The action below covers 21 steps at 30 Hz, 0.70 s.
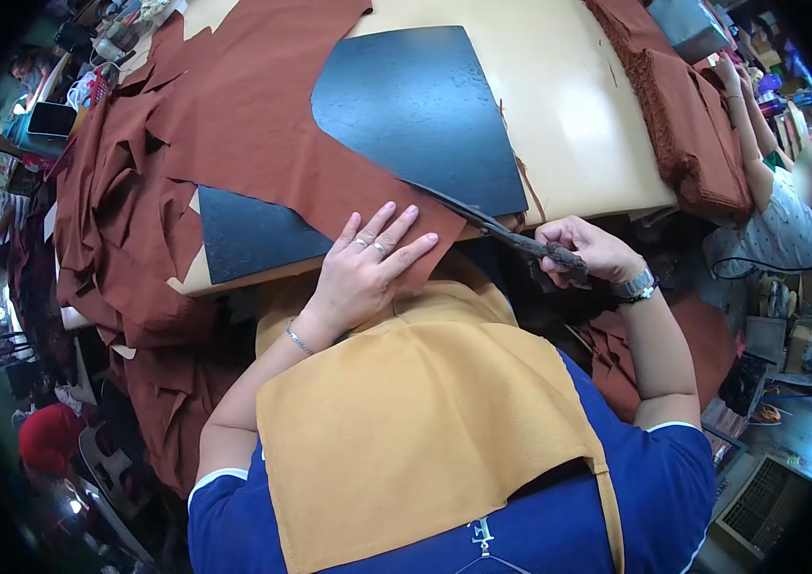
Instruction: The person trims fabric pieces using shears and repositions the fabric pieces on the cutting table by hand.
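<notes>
My left hand [374,263] lies flat with its fingers spread, pressing on the front end of a rust-brown cloth [263,124]. A pair of dark scissors [487,223] is gripped in my right hand [592,251], whose fingers wrap round the cloth-wrapped handles. The blades point up and to the left, against the right edge of the cloth near my left fingertips. Beneath the cloth, a black board [416,105] shows on both sides of it. Whether the blades are parted is too hard to make out.
A cream tabletop [588,124] carries the board. Crumpled rust-brown cloth [119,201] hangs over its left side, and a thick folded stack of cloth [693,124] lies on the right. Another person [769,210] stands beyond the stack. A phone-like device [52,119] is at far left.
</notes>
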Motion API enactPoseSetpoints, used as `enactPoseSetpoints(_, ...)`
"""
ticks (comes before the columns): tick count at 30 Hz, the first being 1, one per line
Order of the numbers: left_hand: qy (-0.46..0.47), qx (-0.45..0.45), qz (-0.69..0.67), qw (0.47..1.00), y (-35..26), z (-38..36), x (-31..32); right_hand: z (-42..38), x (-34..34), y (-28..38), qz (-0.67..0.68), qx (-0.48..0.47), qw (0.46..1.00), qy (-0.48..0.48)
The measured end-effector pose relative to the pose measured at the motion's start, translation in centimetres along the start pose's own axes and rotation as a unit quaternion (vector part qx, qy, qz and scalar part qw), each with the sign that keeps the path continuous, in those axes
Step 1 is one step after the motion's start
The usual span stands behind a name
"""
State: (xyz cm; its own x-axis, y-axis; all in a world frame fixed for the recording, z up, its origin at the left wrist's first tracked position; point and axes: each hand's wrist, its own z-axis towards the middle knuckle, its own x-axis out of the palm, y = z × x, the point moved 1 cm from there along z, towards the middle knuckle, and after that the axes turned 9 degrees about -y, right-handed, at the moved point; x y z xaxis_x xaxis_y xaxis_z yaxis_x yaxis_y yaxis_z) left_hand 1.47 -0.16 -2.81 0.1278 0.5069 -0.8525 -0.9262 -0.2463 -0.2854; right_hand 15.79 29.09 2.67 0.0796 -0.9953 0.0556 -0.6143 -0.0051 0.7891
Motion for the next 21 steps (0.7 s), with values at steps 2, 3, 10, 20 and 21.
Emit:
enactPoseSetpoints(2, -0.002, -0.002, -0.005, 1.000, 0.0, 0.0, 0.0, -0.3, -0.2, -0.1, -0.013, 0.007, 1.000, -0.004)
enactPoseSetpoints(3, -0.003, -0.003, -0.009, 1.000, 0.0, 0.0, 0.0, -0.3, -0.2, -0.2, -0.015, 0.010, 1.000, -0.006)
enactPoseSetpoints(10, 0.010, -0.007, -0.028, 1.000, -0.7, 0.3, -0.5, 0.6, 0.7, 0.2, 0.000, -0.008, 1.000, 0.005)
enactPoseSetpoints(20, 0.007, -0.009, -0.055, 0.998, -1.0, 0.5, -0.9, 0.9, 0.3, -0.4, -0.034, -0.014, 0.999, -0.005)
enactPoseSetpoints(21, 0.007, -0.007, -0.058, 0.998, -1.0, 0.6, -0.9, 0.9, 0.2, -0.5, -0.034, -0.011, 0.999, -0.005)
